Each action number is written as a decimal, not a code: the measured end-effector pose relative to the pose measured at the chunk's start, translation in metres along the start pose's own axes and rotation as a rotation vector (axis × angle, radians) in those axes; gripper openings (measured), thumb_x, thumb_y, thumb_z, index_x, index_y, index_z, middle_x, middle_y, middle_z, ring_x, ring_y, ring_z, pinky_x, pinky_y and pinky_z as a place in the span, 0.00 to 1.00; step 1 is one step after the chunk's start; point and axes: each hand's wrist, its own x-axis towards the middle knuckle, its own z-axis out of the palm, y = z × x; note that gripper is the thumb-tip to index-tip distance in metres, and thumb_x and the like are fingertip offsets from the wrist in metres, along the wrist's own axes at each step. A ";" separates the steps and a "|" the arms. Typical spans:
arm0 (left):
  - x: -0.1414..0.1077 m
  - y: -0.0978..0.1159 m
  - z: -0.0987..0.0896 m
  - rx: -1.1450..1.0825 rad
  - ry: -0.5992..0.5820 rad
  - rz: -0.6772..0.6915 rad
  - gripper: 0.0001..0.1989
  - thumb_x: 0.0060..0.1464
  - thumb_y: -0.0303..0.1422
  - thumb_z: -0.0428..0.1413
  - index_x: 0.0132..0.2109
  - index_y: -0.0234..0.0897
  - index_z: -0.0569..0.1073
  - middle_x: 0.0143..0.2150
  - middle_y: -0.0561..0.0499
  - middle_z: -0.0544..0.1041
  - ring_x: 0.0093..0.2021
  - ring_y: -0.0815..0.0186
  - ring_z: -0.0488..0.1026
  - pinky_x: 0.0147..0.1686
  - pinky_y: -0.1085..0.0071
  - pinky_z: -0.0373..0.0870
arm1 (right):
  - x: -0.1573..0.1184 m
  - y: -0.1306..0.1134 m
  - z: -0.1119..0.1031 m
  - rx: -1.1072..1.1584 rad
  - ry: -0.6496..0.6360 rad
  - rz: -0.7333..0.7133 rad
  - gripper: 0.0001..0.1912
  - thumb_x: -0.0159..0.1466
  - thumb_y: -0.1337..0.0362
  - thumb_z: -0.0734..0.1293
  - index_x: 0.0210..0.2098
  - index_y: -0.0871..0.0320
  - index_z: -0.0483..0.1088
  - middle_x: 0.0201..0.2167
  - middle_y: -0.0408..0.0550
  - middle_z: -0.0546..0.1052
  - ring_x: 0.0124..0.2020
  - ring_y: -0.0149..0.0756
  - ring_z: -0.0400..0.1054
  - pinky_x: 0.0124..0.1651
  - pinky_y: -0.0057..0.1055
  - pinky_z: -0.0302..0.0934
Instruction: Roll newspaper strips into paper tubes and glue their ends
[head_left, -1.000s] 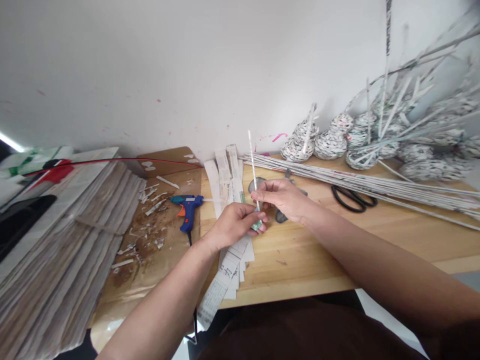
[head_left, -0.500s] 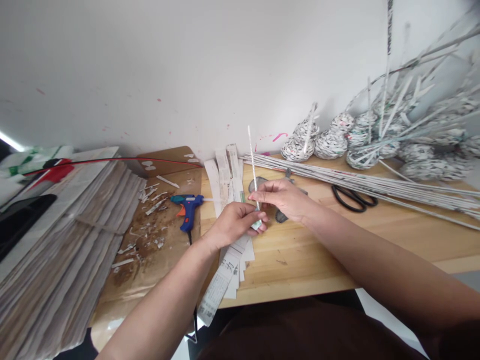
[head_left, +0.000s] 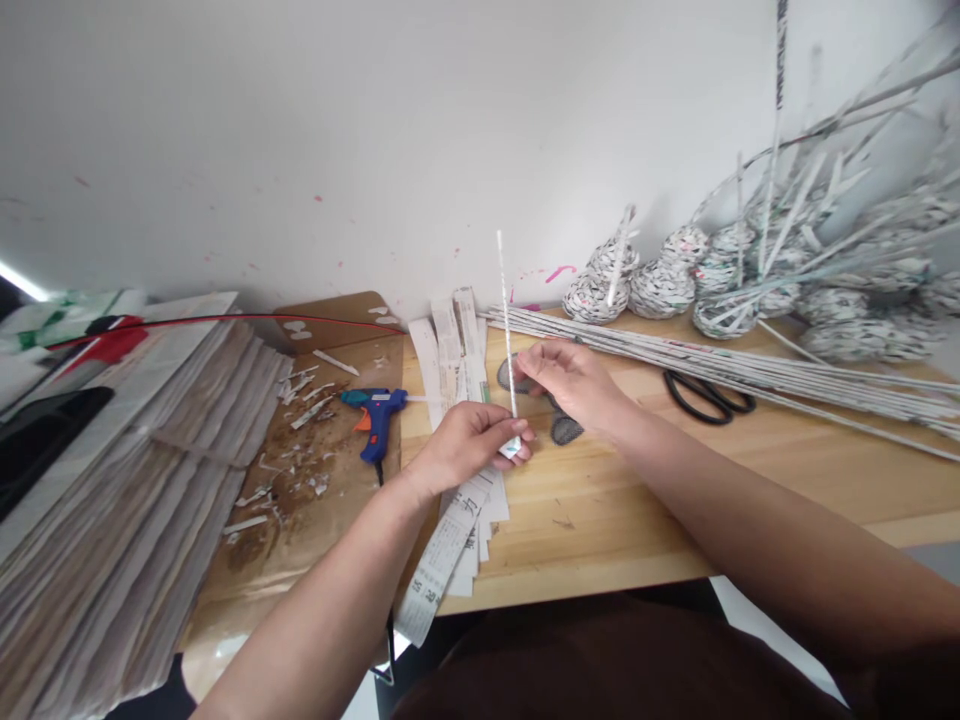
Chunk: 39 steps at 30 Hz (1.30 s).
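Note:
A thin rolled paper tube (head_left: 505,300) stands nearly upright, its lower end widening into a newspaper strip. My left hand (head_left: 476,440) is closed on the strip where it joins the tube, thumb on top. From under that hand a printed newspaper strip (head_left: 442,570) slants down to the left, past the table's front edge. My right hand (head_left: 570,385) is closed, with thumb and fingertips at the tube above my left hand. Behind my right hand lies a dark grey mesh-like item (head_left: 567,430), partly hidden. More cut paper strips (head_left: 450,345) lie beneath and behind my left hand.
A blue glue gun (head_left: 381,420) lies left of the strips, near paper scraps (head_left: 311,400). Stacked newspaper (head_left: 172,460) fills the left side. Black-handled scissors (head_left: 709,397) and long paper tubes (head_left: 675,355) lie right; woven paper gourd shapes (head_left: 664,285) line the wall.
The tube stands slightly higher and its tip has risen. My right hand has shifted a little up and right along it. The trailing strip has turned slightly; my left hand stays nearly in place.

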 end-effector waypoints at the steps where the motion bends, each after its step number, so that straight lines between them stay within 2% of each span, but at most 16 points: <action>1: 0.000 0.001 -0.001 -0.003 0.011 -0.004 0.18 0.55 0.45 0.57 0.37 0.31 0.77 0.31 0.47 0.78 0.31 0.68 0.75 0.33 0.73 0.73 | 0.001 0.001 -0.003 -0.150 0.048 -0.080 0.16 0.62 0.49 0.66 0.31 0.56 0.72 0.34 0.47 0.77 0.37 0.38 0.70 0.41 0.35 0.63; 3: 0.000 0.001 -0.002 -0.007 0.030 -0.003 0.18 0.55 0.45 0.57 0.37 0.31 0.77 0.31 0.47 0.78 0.31 0.68 0.75 0.33 0.73 0.73 | 0.003 0.006 -0.009 -0.529 0.115 -0.188 0.14 0.61 0.53 0.68 0.40 0.56 0.74 0.42 0.51 0.77 0.46 0.45 0.68 0.48 0.40 0.60; 6: 0.001 0.001 -0.003 -0.002 0.054 0.006 0.18 0.55 0.45 0.57 0.35 0.32 0.78 0.30 0.48 0.78 0.31 0.68 0.74 0.32 0.74 0.73 | 0.006 0.019 -0.013 -0.976 0.032 -0.168 0.15 0.60 0.60 0.69 0.47 0.54 0.74 0.46 0.53 0.77 0.51 0.51 0.65 0.50 0.43 0.55; 9: 0.003 0.000 -0.004 -0.008 0.077 0.007 0.18 0.54 0.45 0.58 0.36 0.32 0.78 0.30 0.48 0.78 0.30 0.68 0.74 0.32 0.74 0.73 | 0.010 0.027 -0.010 -1.068 -0.046 -0.102 0.11 0.66 0.62 0.61 0.39 0.56 0.75 0.38 0.51 0.79 0.43 0.44 0.70 0.42 0.35 0.55; 13: 0.004 -0.002 -0.005 -0.032 0.086 0.012 0.18 0.53 0.45 0.58 0.36 0.32 0.78 0.29 0.48 0.78 0.30 0.68 0.74 0.31 0.74 0.72 | 0.013 0.023 -0.005 -1.073 0.035 -0.051 0.23 0.70 0.54 0.54 0.29 0.57 0.73 0.29 0.50 0.79 0.33 0.40 0.72 0.32 0.32 0.50; 17: 0.003 -0.002 -0.005 -0.027 0.092 0.012 0.18 0.54 0.45 0.58 0.36 0.32 0.78 0.29 0.47 0.78 0.30 0.68 0.75 0.31 0.73 0.73 | 0.013 0.017 -0.007 -0.950 0.093 -0.013 0.28 0.68 0.47 0.56 0.19 0.57 0.69 0.22 0.47 0.76 0.28 0.37 0.70 0.31 0.31 0.50; 20: 0.003 -0.002 -0.004 -0.025 0.091 0.015 0.18 0.54 0.45 0.58 0.36 0.32 0.78 0.29 0.47 0.78 0.30 0.68 0.74 0.31 0.74 0.72 | 0.011 0.015 -0.009 -0.928 0.190 -0.030 0.27 0.65 0.45 0.60 0.20 0.57 0.70 0.23 0.48 0.76 0.31 0.40 0.70 0.35 0.32 0.54; 22: 0.002 -0.002 -0.004 -0.027 0.088 0.015 0.17 0.55 0.44 0.58 0.36 0.32 0.78 0.29 0.48 0.78 0.29 0.69 0.74 0.31 0.74 0.72 | 0.009 0.014 -0.010 -0.931 0.283 -0.133 0.22 0.64 0.46 0.62 0.28 0.57 0.74 0.31 0.51 0.78 0.40 0.46 0.70 0.43 0.37 0.57; 24: 0.002 -0.002 -0.004 -0.018 0.088 0.014 0.17 0.55 0.45 0.57 0.36 0.32 0.77 0.29 0.48 0.78 0.30 0.69 0.74 0.30 0.74 0.73 | 0.006 0.011 -0.008 -0.879 0.332 -0.304 0.17 0.65 0.51 0.63 0.42 0.56 0.76 0.43 0.53 0.78 0.50 0.49 0.67 0.52 0.44 0.56; 26: 0.003 -0.002 -0.004 0.001 0.090 0.014 0.17 0.55 0.45 0.57 0.36 0.32 0.78 0.30 0.47 0.78 0.30 0.68 0.74 0.31 0.74 0.73 | 0.002 0.005 -0.005 -0.738 0.291 -0.443 0.18 0.66 0.55 0.62 0.52 0.54 0.72 0.50 0.52 0.75 0.54 0.47 0.65 0.57 0.45 0.55; 27: 0.003 -0.002 -0.004 0.009 0.091 0.015 0.18 0.55 0.45 0.57 0.36 0.32 0.78 0.30 0.47 0.78 0.30 0.68 0.74 0.31 0.74 0.73 | 0.000 0.002 -0.004 -0.638 0.233 -0.452 0.18 0.67 0.56 0.62 0.53 0.55 0.72 0.49 0.52 0.76 0.52 0.45 0.66 0.56 0.43 0.58; 30: 0.003 -0.001 -0.004 0.020 0.083 0.027 0.18 0.55 0.45 0.56 0.37 0.32 0.78 0.31 0.47 0.78 0.31 0.68 0.75 0.32 0.73 0.73 | -0.005 -0.004 0.001 -0.280 -0.061 -0.207 0.18 0.66 0.52 0.62 0.46 0.57 0.75 0.34 0.49 0.78 0.37 0.40 0.73 0.40 0.37 0.67; 33: 0.002 0.001 -0.002 0.038 0.063 0.050 0.18 0.55 0.45 0.57 0.37 0.31 0.78 0.31 0.47 0.77 0.32 0.67 0.74 0.33 0.72 0.74 | -0.007 -0.006 0.005 0.041 -0.330 0.076 0.18 0.63 0.49 0.65 0.40 0.57 0.75 0.20 0.42 0.73 0.23 0.35 0.71 0.28 0.32 0.67; 34: 0.002 0.001 -0.001 0.046 0.057 0.056 0.18 0.55 0.45 0.57 0.37 0.31 0.78 0.31 0.47 0.77 0.32 0.67 0.74 0.33 0.71 0.74 | -0.008 -0.006 0.006 0.112 -0.354 0.118 0.17 0.62 0.49 0.67 0.37 0.58 0.74 0.18 0.40 0.72 0.21 0.33 0.70 0.26 0.31 0.66; 37: 0.001 0.002 0.000 0.050 0.048 0.061 0.18 0.55 0.44 0.57 0.37 0.31 0.77 0.31 0.47 0.77 0.32 0.67 0.74 0.34 0.71 0.74 | -0.009 -0.006 0.009 0.247 -0.280 0.155 0.16 0.57 0.51 0.71 0.27 0.57 0.69 0.16 0.39 0.72 0.17 0.32 0.69 0.23 0.29 0.66; 39: 0.001 0.002 0.000 0.046 0.051 0.057 0.18 0.55 0.44 0.57 0.36 0.31 0.77 0.31 0.47 0.77 0.32 0.67 0.74 0.34 0.71 0.74 | -0.009 -0.005 0.010 0.300 -0.257 0.179 0.16 0.57 0.51 0.72 0.27 0.57 0.68 0.15 0.39 0.72 0.16 0.33 0.69 0.22 0.30 0.66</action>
